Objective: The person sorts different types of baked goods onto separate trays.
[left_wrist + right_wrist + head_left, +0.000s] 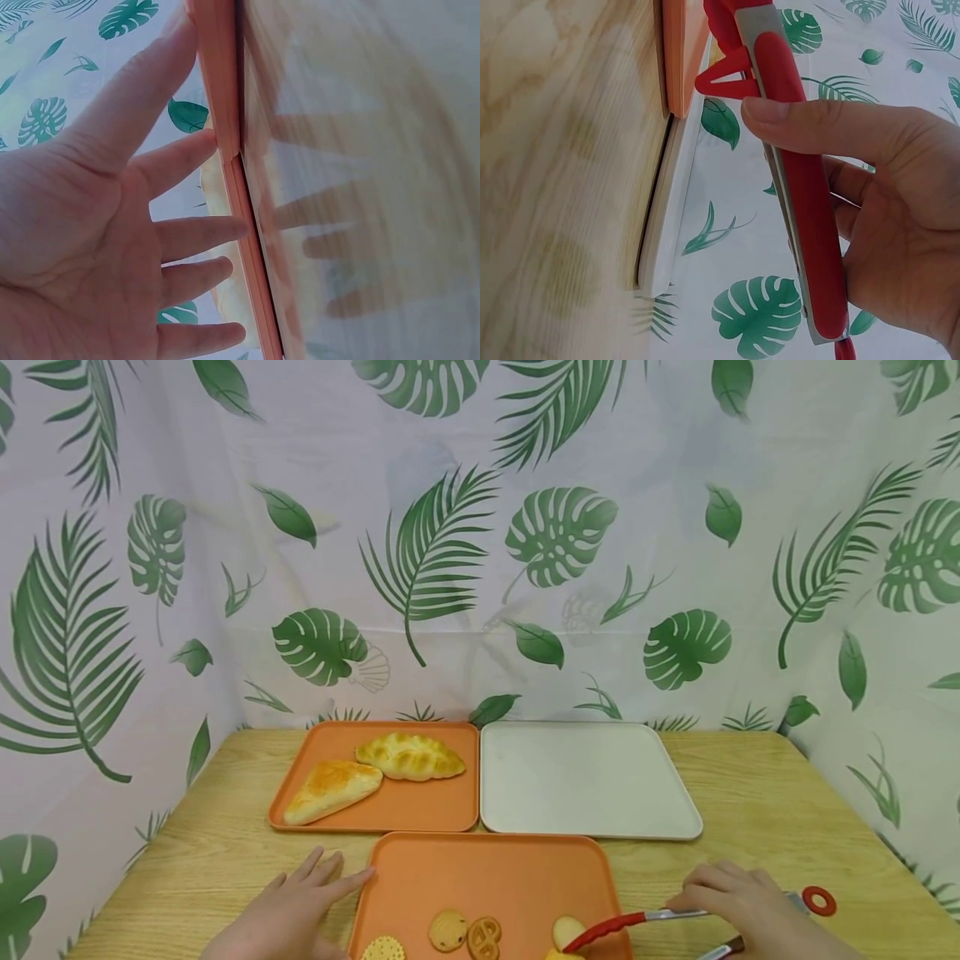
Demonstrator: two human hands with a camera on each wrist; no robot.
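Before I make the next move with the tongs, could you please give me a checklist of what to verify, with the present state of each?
1. Right hand holds the tongs: ok, thumb on the red handle.
2. Red tip is near a cookie: ok, right by the oval cookie.
3. Cookie is gripped: cannot tell, the head view cuts off just below.
4. Left hand steadies the front orange tray: cannot tell; it is at the left rim, but pressure does not show.
5. White tray lies flat: ok, beside the back orange tray.
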